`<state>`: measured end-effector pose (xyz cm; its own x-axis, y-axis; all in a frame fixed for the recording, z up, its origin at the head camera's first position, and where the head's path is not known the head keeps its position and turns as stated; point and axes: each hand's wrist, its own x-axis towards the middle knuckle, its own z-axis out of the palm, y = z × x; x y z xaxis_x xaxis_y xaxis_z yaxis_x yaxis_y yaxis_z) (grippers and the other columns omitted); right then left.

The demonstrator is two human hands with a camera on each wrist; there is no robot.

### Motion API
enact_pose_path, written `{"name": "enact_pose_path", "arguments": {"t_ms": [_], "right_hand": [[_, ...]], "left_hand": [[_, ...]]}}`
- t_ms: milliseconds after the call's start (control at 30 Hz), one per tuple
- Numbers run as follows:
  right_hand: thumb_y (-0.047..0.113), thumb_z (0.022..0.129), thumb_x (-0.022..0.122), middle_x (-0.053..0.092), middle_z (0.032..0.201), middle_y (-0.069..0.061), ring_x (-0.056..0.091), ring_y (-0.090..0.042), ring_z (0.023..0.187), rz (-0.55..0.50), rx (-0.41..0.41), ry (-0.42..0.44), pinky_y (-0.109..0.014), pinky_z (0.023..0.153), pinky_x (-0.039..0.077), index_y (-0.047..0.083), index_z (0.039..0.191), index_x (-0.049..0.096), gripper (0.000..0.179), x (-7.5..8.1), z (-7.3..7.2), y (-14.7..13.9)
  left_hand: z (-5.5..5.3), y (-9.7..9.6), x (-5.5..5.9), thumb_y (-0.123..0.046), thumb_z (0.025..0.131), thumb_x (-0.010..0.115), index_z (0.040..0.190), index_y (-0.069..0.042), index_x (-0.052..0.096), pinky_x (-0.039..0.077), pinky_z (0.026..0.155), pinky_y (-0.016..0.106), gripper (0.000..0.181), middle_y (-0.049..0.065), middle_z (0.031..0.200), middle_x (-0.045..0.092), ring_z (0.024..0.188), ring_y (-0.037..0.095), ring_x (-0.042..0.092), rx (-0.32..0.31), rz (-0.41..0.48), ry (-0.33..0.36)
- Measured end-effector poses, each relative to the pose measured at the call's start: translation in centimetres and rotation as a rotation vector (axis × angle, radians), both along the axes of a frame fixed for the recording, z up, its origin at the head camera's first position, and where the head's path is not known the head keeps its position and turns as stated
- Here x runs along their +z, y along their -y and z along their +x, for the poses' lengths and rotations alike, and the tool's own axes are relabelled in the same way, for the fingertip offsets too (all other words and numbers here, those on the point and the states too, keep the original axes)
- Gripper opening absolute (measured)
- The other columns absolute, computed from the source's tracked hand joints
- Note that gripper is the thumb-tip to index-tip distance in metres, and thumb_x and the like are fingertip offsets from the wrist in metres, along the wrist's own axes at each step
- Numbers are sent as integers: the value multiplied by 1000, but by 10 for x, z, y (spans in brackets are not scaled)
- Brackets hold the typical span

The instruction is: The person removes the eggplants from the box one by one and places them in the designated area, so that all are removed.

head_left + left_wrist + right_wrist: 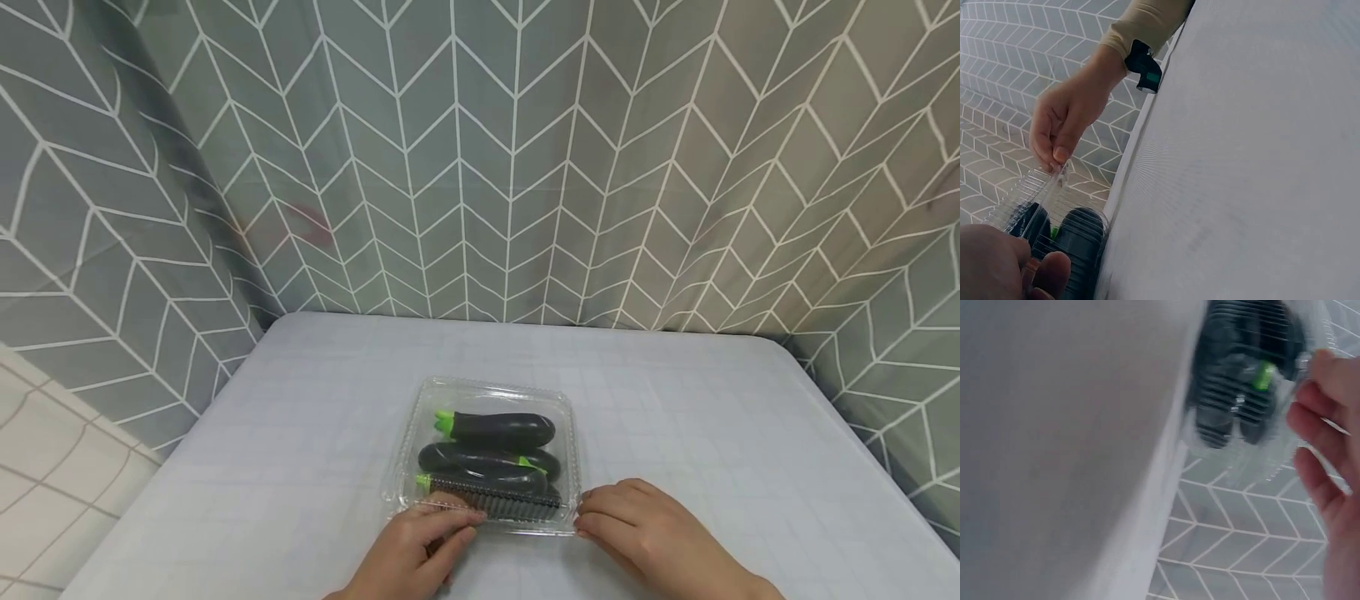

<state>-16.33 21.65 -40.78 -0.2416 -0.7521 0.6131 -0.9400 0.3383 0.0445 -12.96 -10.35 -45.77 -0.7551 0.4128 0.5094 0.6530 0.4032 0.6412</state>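
A clear plastic clamshell box [491,387] with ridged sides stands on the table near its front edge. Inside lie several dark eggplants [504,429] with bright green caps, seen through the plastic. My left hand [416,546] is at the front left of the box, thumb and fingers pinching its front rim. At the front right corner, my right hand [641,525] pinches the rim between thumb and fingers. The left wrist view shows the right hand [1069,119] holding the far end of the same rim. In the right wrist view the eggplants [1241,369] are blurred behind the ridged wall.
A white cloth covers the table [315,392]. Grey curtains [487,167] with white chevron lines hang behind it and along both sides. White tiles [52,475] show at the lower left. A dark band [1144,65] is strapped round the right wrist over a beige sleeve.
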Motion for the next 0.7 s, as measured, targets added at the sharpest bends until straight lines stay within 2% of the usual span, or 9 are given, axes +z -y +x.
{"name": "enact_pose_path", "arguments": {"t_ms": [133,300,567,700], "right_hand": [[24,108,42,64,111,4,61,-14,102,-15,-19,-4,-25,87,45,14,103,69,29,-3,1,0],[27,109,40,64,112,7,60,-12,105,21,-28,25,-24,89,43,16,105,67,30,-3,0,-2],[31,107,44,63,103,16,57,0,95,24,-59,62,-19,80,40,22,97,66,26,2,-4,1],[35,108,41,61,101,20,53,6,92,32,-95,92,-17,78,37,25,95,64,28,3,-5,2]], "left_hand": [[0,0,0,-19,99,63,117,-19,73,49,81,18,21,-12,111,67,101,4,61,-7,17,23],[0,0,-1,-16,98,64,118,-19,73,49,78,16,22,-12,112,66,99,4,60,-15,18,-7],[1,-3,0,-14,96,67,116,-19,74,48,73,15,22,-10,109,67,91,3,61,-7,47,-28],[2,-3,1,-15,96,67,115,-19,74,48,70,14,21,-10,109,67,86,0,60,1,52,-7]]}}
